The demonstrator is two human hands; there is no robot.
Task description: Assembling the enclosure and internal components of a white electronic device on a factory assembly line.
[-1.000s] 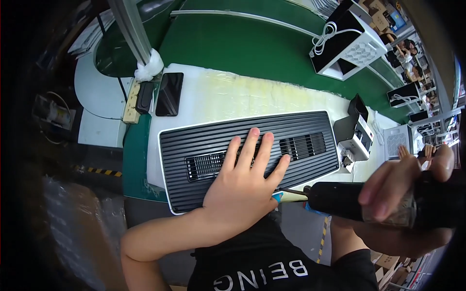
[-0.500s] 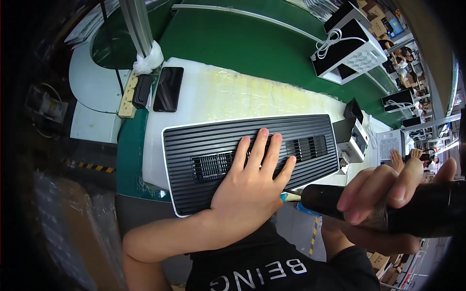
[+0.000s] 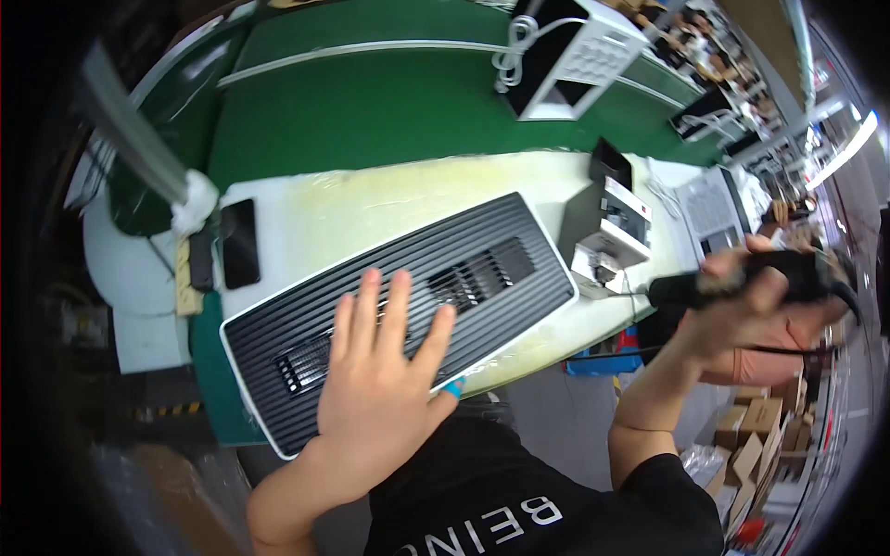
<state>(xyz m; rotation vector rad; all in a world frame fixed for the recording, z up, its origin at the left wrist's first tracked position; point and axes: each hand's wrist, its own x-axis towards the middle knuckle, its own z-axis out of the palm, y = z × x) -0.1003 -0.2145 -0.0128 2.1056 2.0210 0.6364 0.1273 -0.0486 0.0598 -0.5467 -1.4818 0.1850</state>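
A black ribbed appliance with a white rim and two slotted grilles lies slanted on the padded bench top. My left hand rests flat on it, fingers spread, partly covering the left grille; a blue band circles the thumb. Off to the right, in the air, my right hand is wrapped round a black electric screwdriver, clear of the appliance. Motion blurs this hand, and the screwdriver's tip cannot be made out.
A black phone and a power strip lie left, near a metal post. Right of the appliance stands a grey-and-black boxy device. White housings with coiled cables stand farther back. Cardboard boxes sit lower right; people work beyond.
The screwdriver in my right hand has come away from the appliance's near edge, moving up and right. The appliance now lies at a steeper slant, with my left hand still on it. The view has shifted.
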